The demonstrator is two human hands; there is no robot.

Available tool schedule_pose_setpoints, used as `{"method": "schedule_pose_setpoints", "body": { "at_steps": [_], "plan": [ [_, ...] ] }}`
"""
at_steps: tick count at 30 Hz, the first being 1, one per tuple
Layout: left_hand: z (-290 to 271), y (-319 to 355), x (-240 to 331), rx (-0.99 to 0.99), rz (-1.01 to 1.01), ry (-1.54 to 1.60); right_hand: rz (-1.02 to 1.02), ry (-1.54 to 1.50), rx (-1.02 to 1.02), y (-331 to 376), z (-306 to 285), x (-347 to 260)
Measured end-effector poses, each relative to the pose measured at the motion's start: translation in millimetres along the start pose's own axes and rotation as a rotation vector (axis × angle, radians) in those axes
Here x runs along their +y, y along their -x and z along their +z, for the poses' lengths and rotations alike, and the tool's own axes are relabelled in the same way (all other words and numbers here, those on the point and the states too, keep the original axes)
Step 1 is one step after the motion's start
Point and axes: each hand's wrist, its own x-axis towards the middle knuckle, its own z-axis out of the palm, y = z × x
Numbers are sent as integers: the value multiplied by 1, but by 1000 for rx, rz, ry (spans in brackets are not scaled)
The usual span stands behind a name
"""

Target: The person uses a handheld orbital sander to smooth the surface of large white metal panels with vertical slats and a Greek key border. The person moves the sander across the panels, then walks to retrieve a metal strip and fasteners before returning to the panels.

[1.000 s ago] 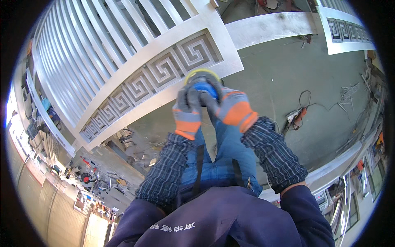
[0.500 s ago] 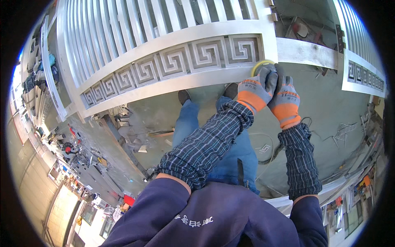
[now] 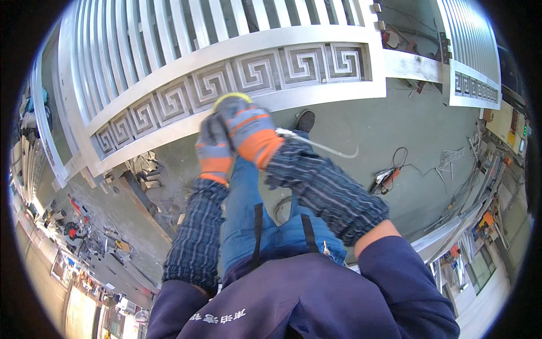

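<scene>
Both my hands wear grey and orange gloves and are closed together around a disc sander with a yellow-rimmed pad (image 3: 232,97). My left hand (image 3: 214,150) grips its near left side, and my right hand (image 3: 247,129) wraps over it from the right. The gloves hide most of the tool's body, and motion blurs them a little. The pad is at the lower rail (image 3: 299,99) of a silvery metal gate panel (image 3: 333,34), left of the rail's middle. Square spiral ornaments (image 3: 257,72) fill the band above that rail. A pale hose (image 3: 324,147) trails right from behind my right wrist.
A hand power tool with an orange part (image 3: 387,179) and a cord lies on the floor at right. Metal scraps (image 3: 149,175) and a long bar (image 3: 144,206) lie at left. A second barred panel (image 3: 474,87) stands at far right.
My hands and the sander have moved left along the lower rail, from its right end to left of its middle. The view has shifted, and the hose and floor tool show more plainly.
</scene>
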Motion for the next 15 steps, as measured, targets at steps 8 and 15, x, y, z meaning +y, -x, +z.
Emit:
{"method": "schedule_pose_setpoints", "body": {
  "at_steps": [8,15],
  "plan": [
    [-78,2,-47,94,-131,-88,-158,-98,-25,-39,62,-88],
    [26,3,6,-28,-24,-186,111,93,-81,12,-7,21]
  ]
}}
